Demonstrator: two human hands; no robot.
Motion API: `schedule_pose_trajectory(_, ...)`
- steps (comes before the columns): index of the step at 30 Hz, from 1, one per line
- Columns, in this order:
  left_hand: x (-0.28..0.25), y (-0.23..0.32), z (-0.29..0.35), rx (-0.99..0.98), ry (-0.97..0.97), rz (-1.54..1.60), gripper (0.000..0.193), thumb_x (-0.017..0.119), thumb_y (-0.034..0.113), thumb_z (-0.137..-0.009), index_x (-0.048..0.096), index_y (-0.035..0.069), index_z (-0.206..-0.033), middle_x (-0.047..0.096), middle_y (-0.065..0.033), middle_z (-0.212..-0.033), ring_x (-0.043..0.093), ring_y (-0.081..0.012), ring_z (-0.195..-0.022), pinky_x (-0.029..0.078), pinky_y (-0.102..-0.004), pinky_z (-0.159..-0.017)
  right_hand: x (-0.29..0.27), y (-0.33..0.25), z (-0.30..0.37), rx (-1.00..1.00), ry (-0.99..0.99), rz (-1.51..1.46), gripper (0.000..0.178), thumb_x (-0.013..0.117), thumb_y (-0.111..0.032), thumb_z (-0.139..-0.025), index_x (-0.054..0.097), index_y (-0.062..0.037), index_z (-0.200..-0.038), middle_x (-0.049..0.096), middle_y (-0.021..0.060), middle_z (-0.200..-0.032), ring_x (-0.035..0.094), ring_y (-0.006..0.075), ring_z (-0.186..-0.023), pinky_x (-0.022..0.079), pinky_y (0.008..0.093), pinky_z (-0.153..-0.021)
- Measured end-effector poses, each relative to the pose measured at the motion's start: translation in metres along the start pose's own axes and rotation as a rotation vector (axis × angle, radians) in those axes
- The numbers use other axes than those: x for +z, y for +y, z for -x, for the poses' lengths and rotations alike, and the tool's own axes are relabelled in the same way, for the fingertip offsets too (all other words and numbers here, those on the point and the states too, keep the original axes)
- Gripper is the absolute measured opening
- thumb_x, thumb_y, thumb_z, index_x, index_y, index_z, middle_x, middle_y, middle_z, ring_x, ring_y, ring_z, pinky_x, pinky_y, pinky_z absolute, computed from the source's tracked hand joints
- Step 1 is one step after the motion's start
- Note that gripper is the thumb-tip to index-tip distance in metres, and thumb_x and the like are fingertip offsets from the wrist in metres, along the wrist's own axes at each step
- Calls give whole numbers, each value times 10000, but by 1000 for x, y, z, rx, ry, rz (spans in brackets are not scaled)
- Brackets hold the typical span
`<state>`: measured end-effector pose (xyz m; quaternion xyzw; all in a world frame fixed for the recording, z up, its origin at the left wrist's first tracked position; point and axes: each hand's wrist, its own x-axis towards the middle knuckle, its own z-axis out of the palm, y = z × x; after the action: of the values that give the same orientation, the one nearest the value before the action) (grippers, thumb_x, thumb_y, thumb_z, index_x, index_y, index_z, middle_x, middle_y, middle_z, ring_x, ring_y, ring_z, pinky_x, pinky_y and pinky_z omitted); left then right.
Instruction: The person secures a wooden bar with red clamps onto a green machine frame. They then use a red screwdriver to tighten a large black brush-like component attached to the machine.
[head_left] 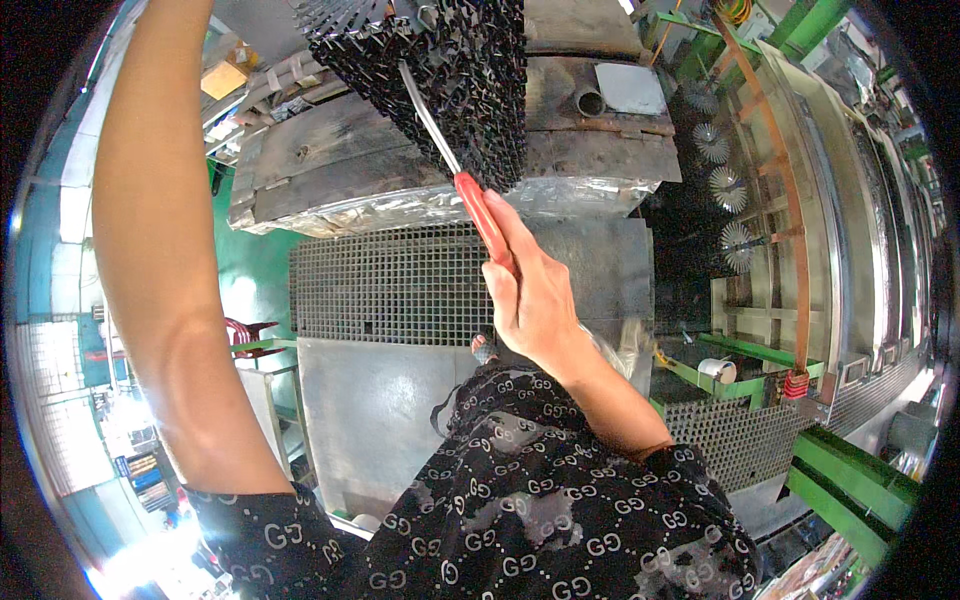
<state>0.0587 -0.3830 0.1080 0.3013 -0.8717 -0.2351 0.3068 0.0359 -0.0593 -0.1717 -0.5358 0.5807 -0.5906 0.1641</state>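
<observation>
My right hand [537, 300] is closed around the red handle of a hand tool [484, 222]. The tool has a slim, slightly curved metal shaft, and its exact kind is unclear. Its tip reaches up and left over a dense mass of small black pieces [470, 85], packed into a wedge that narrows toward me. Whether the tip touches them I cannot tell. Bare and outstretched, my left forearm [155, 230] runs up along the left side and leaves the picture at the top, so my left hand is out of sight.
Behind the tool stands a worn dark bench [330, 150] with a foil-wrapped front edge. On its right are a short pipe piece [590, 102] and a pale sheet [631, 89]. Black floor grating [390, 285] lies below. Green framework [855, 485] and round finned metal pieces [729, 190] stand right.
</observation>
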Motion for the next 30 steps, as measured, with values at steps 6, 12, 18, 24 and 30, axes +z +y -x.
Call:
schedule_pose_trajectory(6,2,8,-1,83,-75,21,436,428,414,-1037,542,8,-1150,666,-127,-1038,669,-224,-920,622,-424,-646,-10,75,97,641,-485,435,554,496,-292,-995,306,-268,-1516,667,256,-1111,677,439,-693,554,519,-590)
schedule_pose_trajectory(12,5,3,3,65,15,26,425,434,401,-1036,533,7,-1160,655,-130,-1049,665,-230,-924,624,-442,-663,9,18,18,99,-107,47,598,563,-212,-964,319,-160,-1507,664,265,-1079,676,426,-877,552,485,-724)
schedule_pose_trajectory(18,9,16,1,66,13,16,438,437,402,-1034,494,10,-1219,646,-128,-1044,662,-244,-917,625,-455,-675,-12,94,117,629,-463,403,516,465,-220,-1020,331,-144,-1512,664,257,-932,658,420,-762,528,450,-663)
schedule_pose_trajectory(24,14,5,-4,33,42,19,455,434,404,-1033,479,3,-1241,634,-140,-1071,659,-258,-924,624,-462,-685,7,7,12,28,10,-3,553,505,-254,-990,318,-216,-1509,663,252,-1133,670,439,-931,563,480,-769)
schedule_pose_trajectory(30,15,7,-9,18,94,22,476,435,411,-1030,469,-8,-1254,623,-158,-1101,657,-276,-936,623,-474,-697,-6,67,81,618,-397,331,528,480,-252,-1013,318,-197,-1513,655,238,-939,652,430,-781,532,473,-695)
